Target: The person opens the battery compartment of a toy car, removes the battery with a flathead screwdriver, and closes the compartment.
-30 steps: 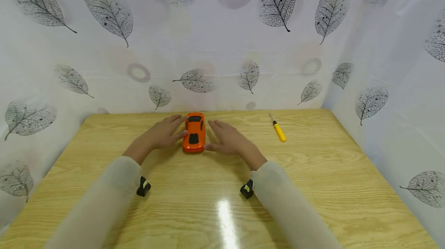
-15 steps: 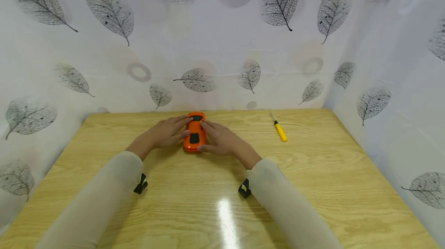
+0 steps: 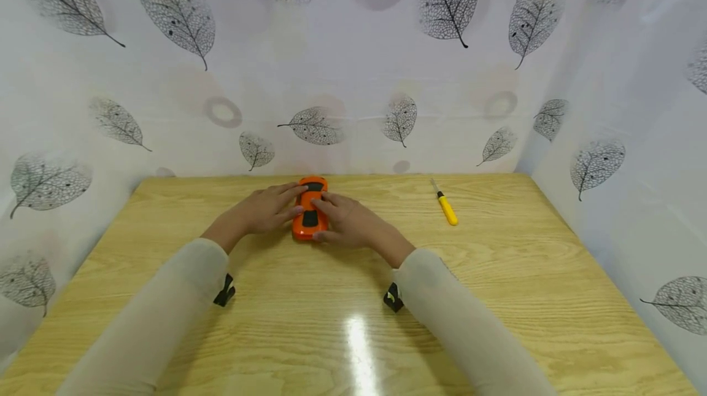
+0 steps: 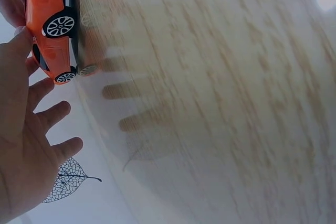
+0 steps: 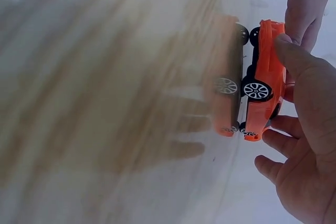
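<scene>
An orange toy car [image 3: 310,219] stands on its wheels near the table's back edge, its length pointing away from me. My left hand [image 3: 265,209] is at its left side, thumb and forefinger reaching onto the roof with fingers nearly straight. From the other side my right hand [image 3: 352,221] touches it, the thumb by the rear corner and the longer fingers over the roof. In the left wrist view the car [image 4: 46,3] shows black wheels with silver spokes, and the outer fingers spread past its end. The right wrist view has the thumb against the car's [image 5: 270,59] flank.
A screwdriver [image 3: 448,209] with a yellow handle lies farther right on the wooden table [image 3: 309,334]. Leaf-printed white cloth [image 3: 353,64] rises right behind the table and along both sides. Small black devices [image 3: 393,298] sit at both wrists.
My right hand has moved left from beside the car onto it. The left fingers have reached slightly farther over the roof. The car stays in about the same place.
</scene>
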`<move>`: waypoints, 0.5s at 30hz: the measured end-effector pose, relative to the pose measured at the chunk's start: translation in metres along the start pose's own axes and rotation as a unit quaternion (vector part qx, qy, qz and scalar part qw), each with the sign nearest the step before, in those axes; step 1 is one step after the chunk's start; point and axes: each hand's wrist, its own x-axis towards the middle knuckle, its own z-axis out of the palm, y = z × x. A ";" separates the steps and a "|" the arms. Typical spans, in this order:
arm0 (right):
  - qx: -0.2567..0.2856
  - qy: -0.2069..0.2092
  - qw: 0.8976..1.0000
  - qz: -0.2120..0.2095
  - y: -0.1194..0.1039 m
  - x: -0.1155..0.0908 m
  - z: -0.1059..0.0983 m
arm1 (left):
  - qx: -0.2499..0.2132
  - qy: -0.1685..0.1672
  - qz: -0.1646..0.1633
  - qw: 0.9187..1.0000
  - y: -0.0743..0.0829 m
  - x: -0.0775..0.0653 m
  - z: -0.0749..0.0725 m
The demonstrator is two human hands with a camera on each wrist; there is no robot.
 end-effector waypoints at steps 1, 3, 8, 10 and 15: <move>0.000 -0.003 1.000 0.002 0.000 0.000 -0.001 | 0.000 0.000 0.000 1.000 0.000 0.000 0.000; 0.002 -0.009 1.000 0.007 -0.001 -0.001 -0.003 | 0.002 0.003 0.000 1.000 -0.001 0.000 0.000; 0.017 -0.022 1.000 0.005 0.001 -0.002 -0.007 | 0.004 0.005 -0.008 1.000 0.001 0.000 -0.001; 0.028 -0.024 0.999 -0.006 0.005 -0.004 -0.008 | 0.004 0.007 -0.014 1.000 0.003 0.001 0.000; 0.059 -0.036 0.997 -0.035 0.025 -0.009 -0.008 | 0.014 0.018 -0.021 1.000 0.008 0.004 0.003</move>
